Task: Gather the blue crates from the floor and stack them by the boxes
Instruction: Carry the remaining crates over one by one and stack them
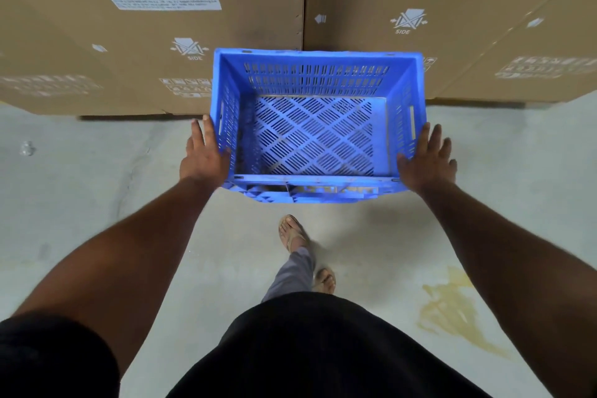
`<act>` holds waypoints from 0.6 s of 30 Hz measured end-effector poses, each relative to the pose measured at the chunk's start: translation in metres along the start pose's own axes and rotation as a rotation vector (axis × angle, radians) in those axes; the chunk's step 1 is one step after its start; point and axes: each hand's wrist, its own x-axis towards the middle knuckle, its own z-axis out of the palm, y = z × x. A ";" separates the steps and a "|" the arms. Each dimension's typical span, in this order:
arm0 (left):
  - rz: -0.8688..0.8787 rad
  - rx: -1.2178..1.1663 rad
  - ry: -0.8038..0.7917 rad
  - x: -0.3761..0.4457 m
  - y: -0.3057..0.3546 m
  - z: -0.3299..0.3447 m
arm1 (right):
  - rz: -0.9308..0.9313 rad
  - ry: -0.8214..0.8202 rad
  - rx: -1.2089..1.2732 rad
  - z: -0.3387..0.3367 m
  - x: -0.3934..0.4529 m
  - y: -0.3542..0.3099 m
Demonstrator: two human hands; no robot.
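Observation:
A blue slotted plastic crate (316,126), empty, sits straight ahead of me with its far side against the cardboard boxes (145,42). What it rests on is hidden beneath it. My left hand (203,155) lies flat against the crate's left wall, fingers straight and thumb on the wall. My right hand (426,158) is at the right wall near the front corner, with its fingers spread and only the thumb side touching. Neither hand curls around the rim or into a handle slot.
Two large brown cardboard boxes with white labels form a wall behind the crate, the second (452,26) on the right. The floor is grey concrete, with a yellowish stain (458,307) at the right. My sandalled feet (294,236) are just behind the crate.

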 end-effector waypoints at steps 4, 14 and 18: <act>0.191 0.006 0.157 -0.034 -0.007 0.026 | -0.048 0.093 0.106 0.025 -0.029 -0.016; 0.158 -0.020 0.115 -0.036 -0.005 0.035 | -0.074 0.129 0.087 0.029 -0.017 -0.009; 0.129 -0.039 0.081 -0.037 -0.006 0.033 | -0.064 0.102 0.090 0.026 -0.016 -0.008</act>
